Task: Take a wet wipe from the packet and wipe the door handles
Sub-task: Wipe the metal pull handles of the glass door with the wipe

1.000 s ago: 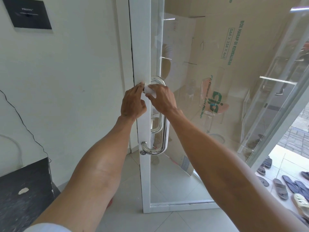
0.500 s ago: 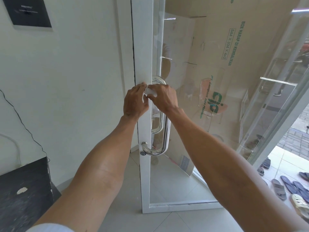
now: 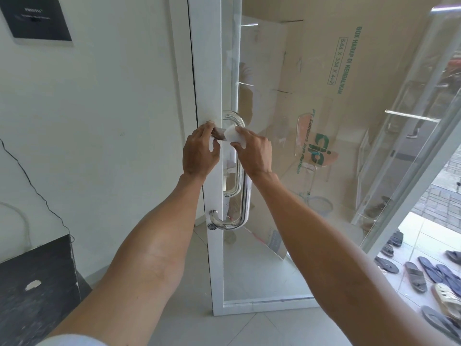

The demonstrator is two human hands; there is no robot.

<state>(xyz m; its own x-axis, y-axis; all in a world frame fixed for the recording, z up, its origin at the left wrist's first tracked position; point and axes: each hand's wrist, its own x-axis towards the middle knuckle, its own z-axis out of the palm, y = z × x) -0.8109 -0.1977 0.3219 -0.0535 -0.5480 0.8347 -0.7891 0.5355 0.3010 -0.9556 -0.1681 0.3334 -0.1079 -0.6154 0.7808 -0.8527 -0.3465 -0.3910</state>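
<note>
Beside the door handle [image 3: 246, 193], the left hand [image 3: 199, 153] fingers curl round the packet [image 3: 219, 133]; the right hand [image 3: 255, 152] fingers pinch the wet wipe [image 3: 233, 136].

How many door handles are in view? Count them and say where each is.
2. One steel pull handle on the near face of the glass door; its twin directly behind the glass. The second door at right may carry others, unclear.

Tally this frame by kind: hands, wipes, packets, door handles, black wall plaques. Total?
Hands: 2 (left hand, right hand)
Wet wipe: 1
Packet: 1
Door handles: 2 (near handle, far handle behind the glass)
Black wall plaque: 1
Total: 7
</note>
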